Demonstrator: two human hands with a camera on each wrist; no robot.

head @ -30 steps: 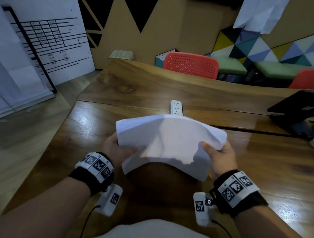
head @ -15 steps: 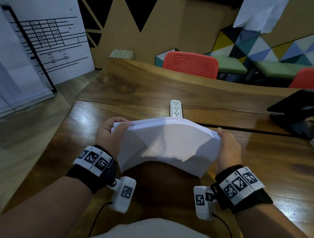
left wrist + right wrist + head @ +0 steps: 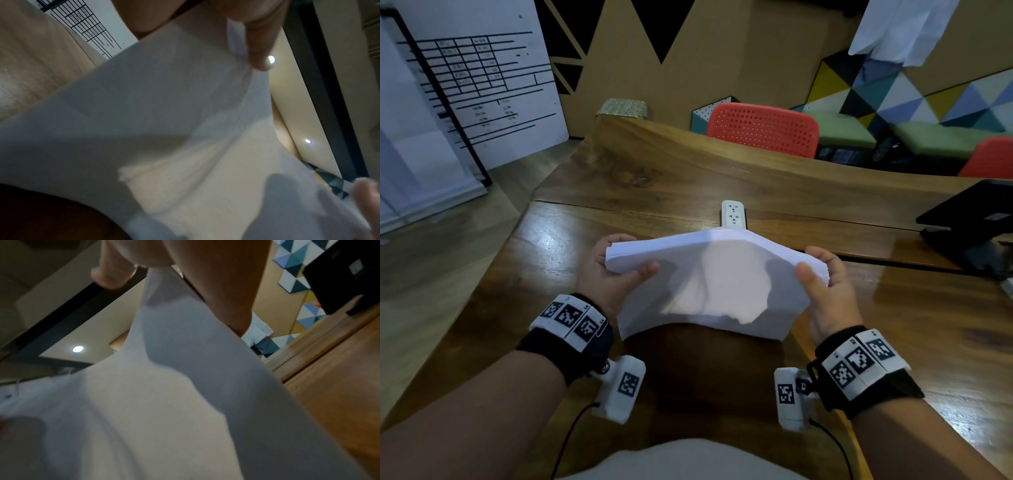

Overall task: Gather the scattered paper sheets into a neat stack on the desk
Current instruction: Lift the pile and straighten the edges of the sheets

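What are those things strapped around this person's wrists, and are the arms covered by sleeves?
Both forearms are bare, no sleeves. Each wrist wears a black fabric wristband topped with white tiles printed with black square code patterns. Under each wrist hangs a small white box-shaped camera unit bearing one such code, with a thin black cable trailing back.

Dim room. Wood counter (image 3: 671, 178) fills centre frame, glossy glare at left. White power strip (image 3: 733, 213) mid-counter. Red perforated chair (image 3: 762, 133) behind, upper centre. Whiteboard with a drawn grid (image 3: 479, 85) upper left. Coloured triangle wall panels (image 3: 914, 99) upper right. Round ceiling lights (image 3: 78, 349).
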